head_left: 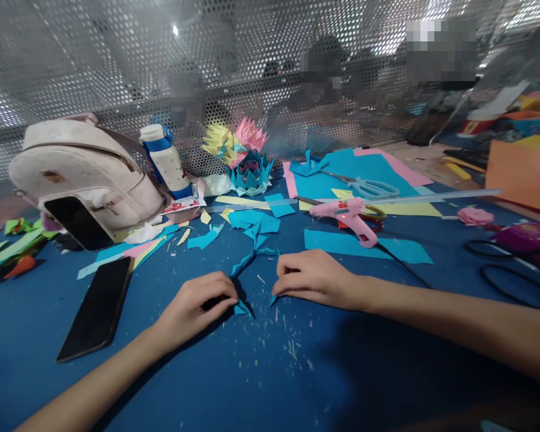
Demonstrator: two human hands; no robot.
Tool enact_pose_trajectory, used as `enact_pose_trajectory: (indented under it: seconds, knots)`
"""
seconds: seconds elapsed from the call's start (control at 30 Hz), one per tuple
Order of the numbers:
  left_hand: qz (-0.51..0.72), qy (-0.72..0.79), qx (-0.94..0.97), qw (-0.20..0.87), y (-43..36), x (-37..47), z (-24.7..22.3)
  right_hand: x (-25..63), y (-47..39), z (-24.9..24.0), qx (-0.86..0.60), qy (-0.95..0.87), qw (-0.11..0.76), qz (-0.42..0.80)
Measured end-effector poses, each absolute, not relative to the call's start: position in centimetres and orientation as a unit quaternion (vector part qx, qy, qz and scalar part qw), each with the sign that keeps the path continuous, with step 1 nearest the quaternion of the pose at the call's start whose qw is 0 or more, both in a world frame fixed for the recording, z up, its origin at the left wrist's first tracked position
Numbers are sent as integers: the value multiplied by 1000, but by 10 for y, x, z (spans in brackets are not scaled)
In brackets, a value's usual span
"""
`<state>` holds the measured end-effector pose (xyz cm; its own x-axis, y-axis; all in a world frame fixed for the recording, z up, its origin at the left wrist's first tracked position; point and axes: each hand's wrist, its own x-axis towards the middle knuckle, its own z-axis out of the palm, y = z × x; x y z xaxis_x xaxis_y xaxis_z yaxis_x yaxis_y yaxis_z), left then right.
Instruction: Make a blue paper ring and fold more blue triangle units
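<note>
Perforated grey metal screening (pixel 130 78) rises behind our deep-blue tabletop (pixel 184 384), which is dotted with tiny paper scraps. Just in front of us, near the table's middle, lies a folded bright-blue paper piece with pointed ends (pixel 244 263). Its far part spreads beyond our fingertips, and its near points show between and below our two hands. Our left hand (pixel 213 294) pinches the near-left point between thumb and fingers; our right hand (pixel 312 277) pinches a matching blue point on the other side, with a gap between the two. Our fingers hide whether all these parts join as one strip.

Beyond our right hand we see a pink plastic glue gun (pixel 342 211) lying partly over a flat blue paper rectangle (pixel 409 250), and farther off, scissors with pale-blue handles (pixel 375 188). To our left lies a black phone (pixel 94 309); a second dark phone (pixel 78 223) leans against a cream backpack (pixel 72 150). Spiky yellow, pink and blue paper flowers (pixel 251 179) stand near the screening.
</note>
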<state>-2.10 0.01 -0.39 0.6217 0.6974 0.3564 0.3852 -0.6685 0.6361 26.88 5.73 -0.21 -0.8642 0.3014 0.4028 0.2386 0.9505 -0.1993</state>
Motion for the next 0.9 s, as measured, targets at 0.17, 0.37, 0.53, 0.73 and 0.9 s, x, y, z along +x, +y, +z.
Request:
enact_pose_trajectory:
  seconds: [0.17, 0.37, 0.53, 0.73, 0.9]
  knots:
    - [299, 312, 863, 260, 0, -21, -4, 266, 57, -2, -151, -958, 231, 81]
    - [294, 312, 864, 264, 1, -20, -4, 262, 57, 4, -156, -951, 229, 139]
    - [293, 313, 861, 273, 2, -19, -5, 262, 59, 4, -134, -952, 217, 168]
    - [298, 305, 859, 284, 2, -19, -4, 264, 63, 3, -104, -944, 225, 220]
    - [297, 306, 855, 294, 2, -19, -3, 264, 61, 2, -106, -937, 251, 217]
